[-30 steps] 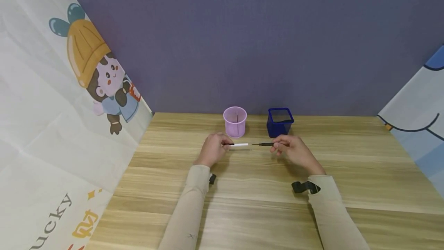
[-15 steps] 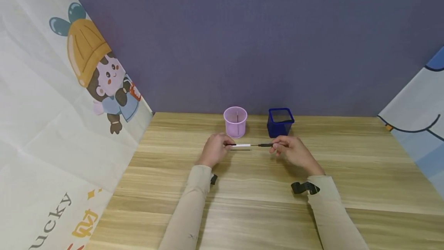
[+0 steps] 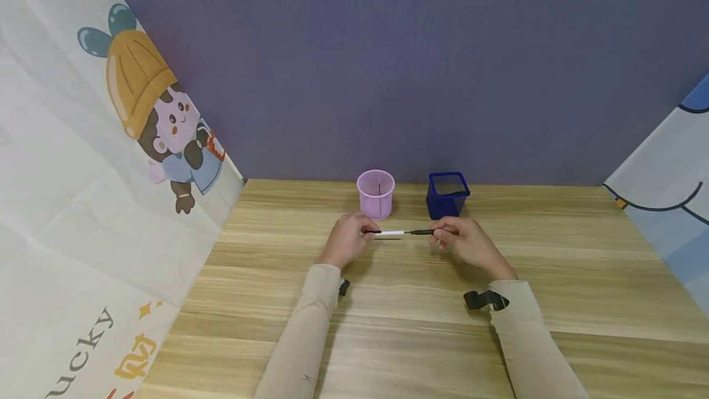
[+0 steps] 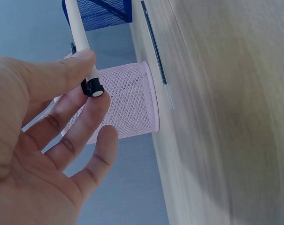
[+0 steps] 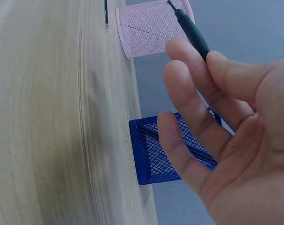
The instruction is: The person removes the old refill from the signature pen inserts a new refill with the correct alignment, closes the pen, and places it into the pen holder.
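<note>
Over the table, my left hand (image 3: 348, 239) pinches a white pen barrel (image 3: 392, 233) between thumb and fingers. Its black clip end (image 4: 92, 87) shows at the fingertips in the left wrist view. A black pen grip section (image 3: 423, 232) is pinched by my right hand (image 3: 468, 242), the other fingers loosely bent. From that section a thin rod (image 5: 171, 4) points left, in line with the barrel and meeting its end in the head view. How deep it sits inside is hidden. Just below the barrel, a dark pen refill (image 3: 389, 239) with a clear end lies on the wood.
Behind the left hand stands a round pink mesh pen cup (image 3: 376, 205). A square blue mesh pen holder (image 3: 445, 207) stands to its right, behind the right hand. The wooden table (image 3: 410, 350) ends at a dark backdrop (image 3: 388, 66), close behind both containers.
My left hand has moved slightly right with the pen barrel, and my right hand slightly left. The gap between barrel and rod has closed, and less of the rod shows.
</note>
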Demonstrator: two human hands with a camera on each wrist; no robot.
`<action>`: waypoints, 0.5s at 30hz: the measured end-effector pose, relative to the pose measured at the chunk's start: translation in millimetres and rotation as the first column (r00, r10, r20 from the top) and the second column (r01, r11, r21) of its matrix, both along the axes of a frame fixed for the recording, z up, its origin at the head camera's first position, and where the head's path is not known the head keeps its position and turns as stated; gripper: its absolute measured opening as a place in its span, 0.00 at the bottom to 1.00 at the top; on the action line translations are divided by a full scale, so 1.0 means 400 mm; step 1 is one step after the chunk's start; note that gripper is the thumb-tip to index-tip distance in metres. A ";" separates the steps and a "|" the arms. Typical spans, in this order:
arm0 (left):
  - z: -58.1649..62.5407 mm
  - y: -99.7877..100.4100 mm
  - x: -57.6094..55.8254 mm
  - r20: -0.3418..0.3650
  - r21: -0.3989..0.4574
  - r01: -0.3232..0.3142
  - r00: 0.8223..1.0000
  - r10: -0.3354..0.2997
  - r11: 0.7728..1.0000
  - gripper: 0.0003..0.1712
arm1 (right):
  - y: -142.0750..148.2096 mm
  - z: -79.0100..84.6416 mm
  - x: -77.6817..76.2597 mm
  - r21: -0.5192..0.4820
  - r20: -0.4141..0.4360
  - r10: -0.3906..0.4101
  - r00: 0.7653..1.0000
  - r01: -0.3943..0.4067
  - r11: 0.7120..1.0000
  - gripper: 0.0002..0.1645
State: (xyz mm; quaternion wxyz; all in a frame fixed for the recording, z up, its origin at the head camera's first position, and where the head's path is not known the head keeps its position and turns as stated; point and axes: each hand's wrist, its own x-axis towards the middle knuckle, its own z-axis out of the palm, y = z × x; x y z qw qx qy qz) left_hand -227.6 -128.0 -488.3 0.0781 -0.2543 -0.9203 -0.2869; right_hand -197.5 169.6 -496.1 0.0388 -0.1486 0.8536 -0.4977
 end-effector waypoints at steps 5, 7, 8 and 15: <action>0.004 0.002 0.003 0.010 0.006 -0.002 1.000 0.002 1.000 0.05 | -0.002 0.001 0.001 0.003 0.012 0.000 1.000 0.000 1.000 0.12; 0.005 0.002 0.004 0.010 0.005 -0.001 1.000 0.000 1.000 0.05 | -0.004 0.002 0.001 0.004 0.011 -0.001 1.000 0.000 1.000 0.12; 0.005 0.002 0.004 0.011 0.005 0.000 1.000 0.000 1.000 0.05 | -0.005 0.003 0.002 0.003 0.012 -0.002 1.000 0.002 1.000 0.12; 0.005 0.006 0.005 0.008 0.004 0.011 1.000 -0.011 1.000 0.06 | -0.013 0.007 0.005 0.012 0.001 -0.004 1.000 0.004 1.000 0.10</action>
